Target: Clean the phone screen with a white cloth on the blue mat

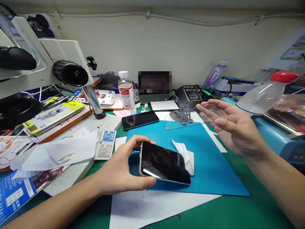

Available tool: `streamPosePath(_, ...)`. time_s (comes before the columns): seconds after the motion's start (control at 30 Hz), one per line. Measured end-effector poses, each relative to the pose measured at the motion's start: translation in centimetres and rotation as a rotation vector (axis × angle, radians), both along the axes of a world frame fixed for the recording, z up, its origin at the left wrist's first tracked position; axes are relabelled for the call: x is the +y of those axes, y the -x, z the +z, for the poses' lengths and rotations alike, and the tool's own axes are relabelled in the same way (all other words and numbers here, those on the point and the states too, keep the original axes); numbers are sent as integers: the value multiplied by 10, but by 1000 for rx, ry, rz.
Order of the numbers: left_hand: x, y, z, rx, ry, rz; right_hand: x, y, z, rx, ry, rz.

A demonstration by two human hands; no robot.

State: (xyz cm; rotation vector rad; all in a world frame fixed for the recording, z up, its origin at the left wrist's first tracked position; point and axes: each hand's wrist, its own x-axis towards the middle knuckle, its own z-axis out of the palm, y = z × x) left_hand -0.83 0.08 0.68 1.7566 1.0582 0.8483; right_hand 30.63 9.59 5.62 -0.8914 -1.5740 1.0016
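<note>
"Head view: what does the left hand [116, 175] have?"

"It grasps the black-screened phone [164, 162] by its left end, thumb below and fingers at the upper edge. The phone sits tilted at the centre of the frame, screen up, over the blue mat [216, 178]."

"And the right hand [240, 130]?"

"Right of centre, its fingers grip the right end of a clear sheet [172, 125]. The sheet reaches leftward, in front of a grey stand [186, 114]."

"Anything beside the held phone?"

"A crumpled white wipe [188, 159], just behind its right end, on the mat. I can't tell if those 2 touch."

"What's farther up?"

"A 2nd phone [140, 120] lies flat above centre, left of the stand. Past it stands 1 white-capped bottle [126, 93]. At right, a red-capped bottle [262, 95] leans."

"Lower left?"

"2 wipe packets [106, 144], grey and blue, near the left hand."
</note>
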Motion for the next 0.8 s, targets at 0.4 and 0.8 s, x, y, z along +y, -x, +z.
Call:
streamPosePath(0.4, 1, -4, -1, 264, -33, -178, 23, -24, -39, -280, 118, 144)
streamPosePath(0.8, 4, -5, 2, 364, -153, -218, 25, -38, -44, -787, 29, 129)
